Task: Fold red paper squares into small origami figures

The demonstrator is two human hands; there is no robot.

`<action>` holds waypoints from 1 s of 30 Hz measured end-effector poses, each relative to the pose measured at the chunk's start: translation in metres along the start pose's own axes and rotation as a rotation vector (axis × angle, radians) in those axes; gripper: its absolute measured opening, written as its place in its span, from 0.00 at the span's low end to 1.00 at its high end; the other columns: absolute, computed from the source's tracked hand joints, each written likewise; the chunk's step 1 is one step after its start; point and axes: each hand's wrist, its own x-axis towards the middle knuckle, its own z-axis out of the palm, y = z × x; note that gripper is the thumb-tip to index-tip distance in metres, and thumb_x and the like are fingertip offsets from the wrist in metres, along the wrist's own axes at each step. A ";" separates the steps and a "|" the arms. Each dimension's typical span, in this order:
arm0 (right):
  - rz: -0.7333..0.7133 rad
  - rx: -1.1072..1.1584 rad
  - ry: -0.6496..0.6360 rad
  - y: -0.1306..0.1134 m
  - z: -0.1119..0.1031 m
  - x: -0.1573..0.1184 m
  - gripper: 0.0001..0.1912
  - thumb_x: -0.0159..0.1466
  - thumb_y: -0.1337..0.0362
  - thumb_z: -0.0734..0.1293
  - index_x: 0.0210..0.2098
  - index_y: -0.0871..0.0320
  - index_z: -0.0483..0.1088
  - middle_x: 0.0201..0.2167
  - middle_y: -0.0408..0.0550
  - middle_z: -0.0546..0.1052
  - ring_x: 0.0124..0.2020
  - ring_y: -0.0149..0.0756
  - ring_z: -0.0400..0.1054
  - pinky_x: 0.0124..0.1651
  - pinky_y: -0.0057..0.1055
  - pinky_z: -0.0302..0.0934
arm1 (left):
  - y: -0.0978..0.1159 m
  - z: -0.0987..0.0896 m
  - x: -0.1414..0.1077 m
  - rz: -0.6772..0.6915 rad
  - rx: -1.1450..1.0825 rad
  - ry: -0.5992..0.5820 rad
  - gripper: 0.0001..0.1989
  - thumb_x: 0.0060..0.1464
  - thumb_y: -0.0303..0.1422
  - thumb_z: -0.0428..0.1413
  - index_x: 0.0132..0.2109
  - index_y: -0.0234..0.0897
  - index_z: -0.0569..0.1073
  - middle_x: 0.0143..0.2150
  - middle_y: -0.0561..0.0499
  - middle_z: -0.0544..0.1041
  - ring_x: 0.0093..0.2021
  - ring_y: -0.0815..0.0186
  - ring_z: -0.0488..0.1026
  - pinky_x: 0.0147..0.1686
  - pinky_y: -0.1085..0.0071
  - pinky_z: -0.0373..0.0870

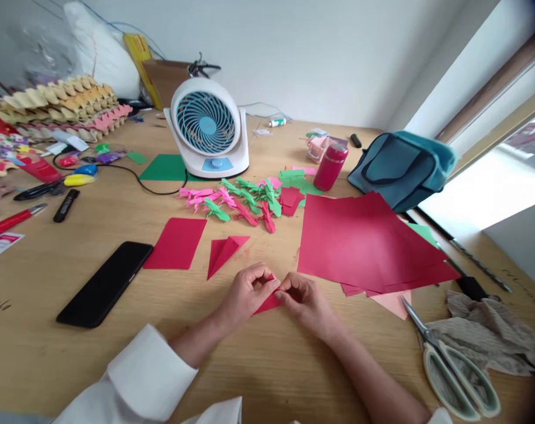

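Note:
Between my hands is a small folded piece of red paper [266,303], low over the table. My left hand [252,290] is closed on its left side, thumb and fingertips pinching the upper edge. From the right, my right hand [303,299] pinches the same paper, its fingertips almost meeting the left thumb. Part of the paper is hidden by the fingers. Just beyond my left hand lies a folded red paper triangle [225,254]. A flat red paper rectangle [175,243] rests left of it. Further back sits a pile of folded green, pink and red paper figures [245,199].
A black phone [106,284] lies at left. Large red paper sheets [369,241] spread on the right, with scissors [448,365] and a crumpled cloth [484,333] nearer me. Behind stand a fan [208,126], a red bottle [332,166] and a teal bag [400,168].

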 end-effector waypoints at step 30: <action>-0.030 0.352 0.380 0.006 -0.001 0.016 0.24 0.51 0.43 0.73 0.24 0.58 0.65 0.19 0.38 0.64 0.22 0.27 0.52 0.27 0.26 0.50 | -0.018 0.003 -0.003 0.026 0.027 0.142 0.17 0.57 0.44 0.53 0.27 0.36 0.67 0.22 0.56 0.63 0.24 0.70 0.59 0.27 0.75 0.58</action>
